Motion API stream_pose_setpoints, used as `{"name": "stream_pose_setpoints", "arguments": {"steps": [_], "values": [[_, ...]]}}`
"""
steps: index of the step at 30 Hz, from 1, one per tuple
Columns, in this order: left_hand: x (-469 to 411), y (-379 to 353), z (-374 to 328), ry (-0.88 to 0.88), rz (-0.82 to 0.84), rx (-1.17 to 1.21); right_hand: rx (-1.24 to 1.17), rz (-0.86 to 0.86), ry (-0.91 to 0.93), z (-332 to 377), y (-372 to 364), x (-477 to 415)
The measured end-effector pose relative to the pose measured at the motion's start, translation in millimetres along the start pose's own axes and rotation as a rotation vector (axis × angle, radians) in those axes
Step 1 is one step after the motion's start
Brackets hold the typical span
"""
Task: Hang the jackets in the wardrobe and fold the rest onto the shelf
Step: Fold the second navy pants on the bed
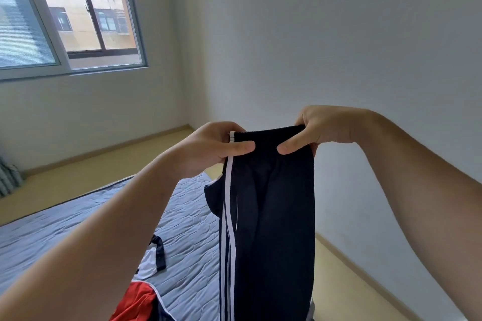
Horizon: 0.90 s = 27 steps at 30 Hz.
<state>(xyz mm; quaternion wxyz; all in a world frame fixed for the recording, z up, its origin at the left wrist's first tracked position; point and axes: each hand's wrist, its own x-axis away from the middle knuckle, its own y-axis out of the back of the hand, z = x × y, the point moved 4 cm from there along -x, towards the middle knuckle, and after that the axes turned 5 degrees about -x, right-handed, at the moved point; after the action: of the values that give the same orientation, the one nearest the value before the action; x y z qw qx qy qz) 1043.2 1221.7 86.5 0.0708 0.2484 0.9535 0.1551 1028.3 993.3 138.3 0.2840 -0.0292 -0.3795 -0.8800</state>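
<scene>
Trousers [271, 216] of dark navy with white side stripes hang in front of you, held up by the waistband above the near right part of the quilted mattress [187, 229]. Your left hand [208, 146] pinches the striped left edge of the waistband. Your right hand [323, 128] grips the right edge, with its thumb on the front. A red-and-white garment [138, 300] lies on the mattress, near left. A window [78, 21] is at far left.

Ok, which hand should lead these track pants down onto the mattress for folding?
Probably left: the left hand pinches the track pants' striped edge above the mattress, while the right hand holds the other corner over the floor.
</scene>
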Motion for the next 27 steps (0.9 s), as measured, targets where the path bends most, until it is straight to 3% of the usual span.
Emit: {"name": "stream_pose_setpoints", "arguments": {"steps": [9, 15, 20, 24, 27], "values": [[-53.8, 14.6, 25.0, 0.143, -0.103, 0.045, 0.045, 0.124, 0.056, -35.0, 40.3, -89.1], [-80.9, -0.4, 19.5, 0.304, 0.09, 0.112, -0.011, 0.483, 0.103, -60.4, 67.7, -112.6], [-90.5, -5.6, 14.6, 0.337, 0.275, 0.282, -0.083, 0.813, 0.22, -63.7, 78.5, -127.6], [-99.7, -2.3, 21.0, 0.404, 0.385, 0.361, -0.089, 0.907, 0.243, -66.5, 78.6, -154.1], [-110.6, 13.7, 37.1, 0.504, 0.337, 0.326, -0.107, 0.928, 0.209, -65.6, 74.8, -180.8]]}}
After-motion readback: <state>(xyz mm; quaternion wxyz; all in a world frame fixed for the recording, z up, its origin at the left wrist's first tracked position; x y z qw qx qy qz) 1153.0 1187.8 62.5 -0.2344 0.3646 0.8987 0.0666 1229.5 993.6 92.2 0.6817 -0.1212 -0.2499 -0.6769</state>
